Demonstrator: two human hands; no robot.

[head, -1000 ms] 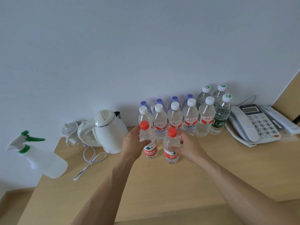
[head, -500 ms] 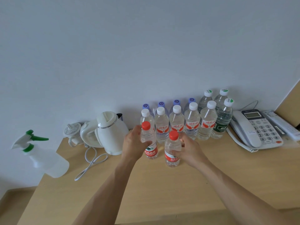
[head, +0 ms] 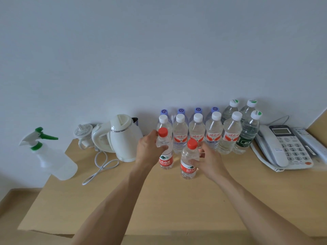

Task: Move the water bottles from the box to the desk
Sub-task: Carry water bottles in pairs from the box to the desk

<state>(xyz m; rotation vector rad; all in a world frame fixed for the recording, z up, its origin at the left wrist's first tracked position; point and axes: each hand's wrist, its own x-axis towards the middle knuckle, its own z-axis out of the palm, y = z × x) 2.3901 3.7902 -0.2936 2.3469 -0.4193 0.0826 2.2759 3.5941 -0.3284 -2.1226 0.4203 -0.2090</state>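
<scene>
Two small red-capped water bottles stand upright on the wooden desk. My left hand grips the left red-capped bottle around its upper body. My right hand grips the right red-capped bottle from its right side. Behind them, by the wall, stands a row of white-capped bottles with red labels. Purple-capped bottles line up further back, and green-labelled bottles stand at the right. The box is out of view.
A white electric kettle with its cord stands left of the bottles. A spray bottle with a green trigger sits at the desk's left edge. A white desk phone lies at the right.
The left bottle has stayed put under my left hand. The right bottle sits a little nearer to me than before. The camera has tilted up slightly.
</scene>
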